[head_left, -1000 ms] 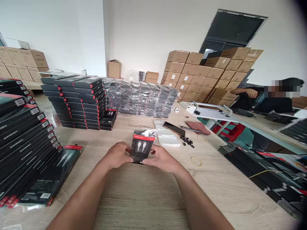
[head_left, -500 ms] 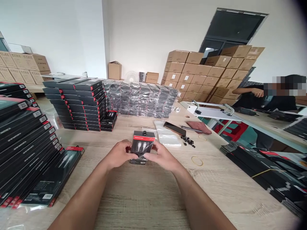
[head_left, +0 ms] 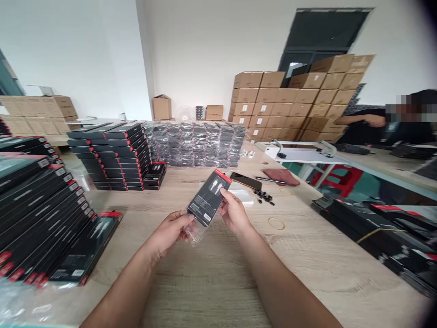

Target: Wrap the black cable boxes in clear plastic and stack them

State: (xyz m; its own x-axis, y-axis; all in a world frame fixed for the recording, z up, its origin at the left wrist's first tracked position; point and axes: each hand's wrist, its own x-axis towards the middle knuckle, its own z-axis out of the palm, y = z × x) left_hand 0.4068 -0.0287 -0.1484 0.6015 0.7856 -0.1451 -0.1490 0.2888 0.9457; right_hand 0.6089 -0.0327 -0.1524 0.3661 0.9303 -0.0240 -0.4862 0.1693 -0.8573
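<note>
Item: one flat black box (head_left: 206, 205), held over the middle of the desk (head_left: 191, 282). Its long axis runs slantwise, the red-banded end pointing away and to the right, the barcode end toward the wearer and to the left. The printed face, showing two white cable plugs, is turned up toward the camera.

Hands: the left hand (head_left: 175, 228) is closed in a pinch at the near left corner of the box, clear film (head_left: 196, 232) bunched at its fingers. The right hand (head_left: 234, 212) grasps the right long edge, thumb on the printed face, fingers curled beneath.

Materials: the film is thin, glossy and creased; the box is a slim rectangle with crisp edges; the desk has a pale wood grain. At left, similar boxes stand in a leaning stack (head_left: 37, 200). At right lies a dark bundle (head_left: 372, 237) bound with a yellow band. Beyond the right hand lie clear flat bags (head_left: 242, 197), small black pieces (head_left: 264, 197), a dark phone (head_left: 247, 181) and a soft brown pouch (head_left: 282, 176). Farther back is a block of film-wrapped boxes (head_left: 194, 143); behind it, stacked cardboard cartons (head_left: 269, 102).
</note>
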